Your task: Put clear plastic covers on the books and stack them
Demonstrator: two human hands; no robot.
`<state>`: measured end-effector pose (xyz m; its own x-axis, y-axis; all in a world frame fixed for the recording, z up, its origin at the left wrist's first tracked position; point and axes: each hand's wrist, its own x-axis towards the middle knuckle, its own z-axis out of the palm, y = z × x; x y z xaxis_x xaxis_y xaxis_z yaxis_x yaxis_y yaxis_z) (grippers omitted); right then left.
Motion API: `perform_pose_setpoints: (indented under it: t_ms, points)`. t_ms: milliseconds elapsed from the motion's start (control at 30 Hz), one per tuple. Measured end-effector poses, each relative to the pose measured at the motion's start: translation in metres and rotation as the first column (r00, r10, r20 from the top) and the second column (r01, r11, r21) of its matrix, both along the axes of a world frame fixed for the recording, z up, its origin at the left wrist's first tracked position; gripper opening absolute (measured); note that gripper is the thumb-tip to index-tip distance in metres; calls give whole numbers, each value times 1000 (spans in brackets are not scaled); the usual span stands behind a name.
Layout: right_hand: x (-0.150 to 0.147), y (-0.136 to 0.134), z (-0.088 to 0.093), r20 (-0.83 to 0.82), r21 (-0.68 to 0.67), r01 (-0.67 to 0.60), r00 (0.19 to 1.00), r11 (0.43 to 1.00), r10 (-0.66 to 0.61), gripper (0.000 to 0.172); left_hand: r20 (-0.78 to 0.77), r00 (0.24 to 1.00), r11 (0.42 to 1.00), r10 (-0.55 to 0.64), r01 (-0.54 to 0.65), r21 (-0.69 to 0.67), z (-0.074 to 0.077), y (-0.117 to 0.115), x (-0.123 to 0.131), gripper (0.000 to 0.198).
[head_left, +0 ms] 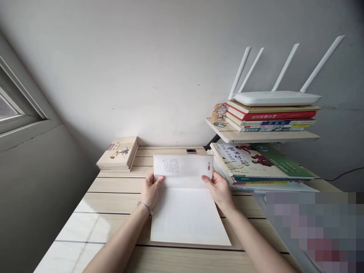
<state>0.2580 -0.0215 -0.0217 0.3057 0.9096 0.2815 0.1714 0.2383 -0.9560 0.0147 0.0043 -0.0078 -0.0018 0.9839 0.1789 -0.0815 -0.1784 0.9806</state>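
An open paperback book (187, 216) lies on the slatted wooden desk in front of me. Its far part is raised, showing a narrow flap (187, 165) with small printed text and a red mark. My left hand (150, 187) grips the left edge of the raised part, thumb on top and fingers behind. On the opposite edge, my right hand (220, 187) pinches it the same way. A silver bracelet (145, 207) circles my left wrist. The fingertips behind the paper are hidden.
Thin books (118, 153) are stacked at the back left. Larger books (261, 163) lie at right, beneath a small raised shelf (256, 136) carrying more books, a figurine (220, 112) and a white router (277, 98). A wall stands behind; the lower right corner is pixelated.
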Motion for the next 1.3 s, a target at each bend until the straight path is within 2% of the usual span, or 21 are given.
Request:
perform_pose_setpoints:
  t_ms: [100, 167, 267, 367, 533, 633, 700, 800, 867, 1000, 1133, 1233, 1300]
  points:
    - [-2, 0, 0, 109, 12, 106, 988, 994, -106, 34, -29, 999, 999, 31, -30, 13, 2, 0, -1, 29]
    - [-3, 0, 0, 140, -2, 121, 983, 993, -120, 35, -39, 999, 1000, 3, -4, -9, 3, 1, -2, 31]
    - [-2, -1, 2, 41, -18, -26, 999, 1000, 26, 38, -62, 997, 998, -41, 38, -42, 4, 3, -6, 36]
    - [1, -2, 5, -19, -16, -137, 990, 990, 137, 37, -118, 993, 998, -9, 1, -65, 2, 4, -9, 34]
    - [3, -3, 1, 93, 32, -9, 996, 999, 6, 36, -110, 991, 997, 72, -74, -18, -7, 8, -9, 29]
    - [2, -2, -3, 122, 67, 47, 991, 997, -55, 34, -63, 996, 998, 62, -63, -15, -9, 10, -9, 28]
    - [1, -2, -4, 95, 64, 17, 995, 998, -23, 32, -51, 999, 999, 9, -11, -34, -6, 8, -9, 29]
    - [1, -2, -3, 10, 46, -106, 994, 993, 105, 33, 18, 997, 997, -76, 77, -22, 3, 3, -8, 36]
    - [0, -2, -2, -31, 39, -138, 990, 990, 139, 34, 76, 993, 996, -87, 88, -1, 7, 1, -7, 40]
    - [0, 1, -7, -22, 17, -44, 999, 999, 45, 33, 43, 999, 1000, 0, -1, 24, 3, 2, -4, 28]
    - [0, 5, -10, 77, -22, 52, 996, 998, -50, 36, -30, 996, 996, 79, -78, 39, -6, 8, -4, 25]
    - [-1, 6, -9, 123, -34, 88, 989, 996, -83, 37, -64, 994, 996, 90, -89, 21, -4, 8, -5, 26]
    - [-1, 5, -7, 86, -28, 50, 995, 998, -48, 36, -69, 997, 999, 36, -36, 9, 0, 6, -7, 28]
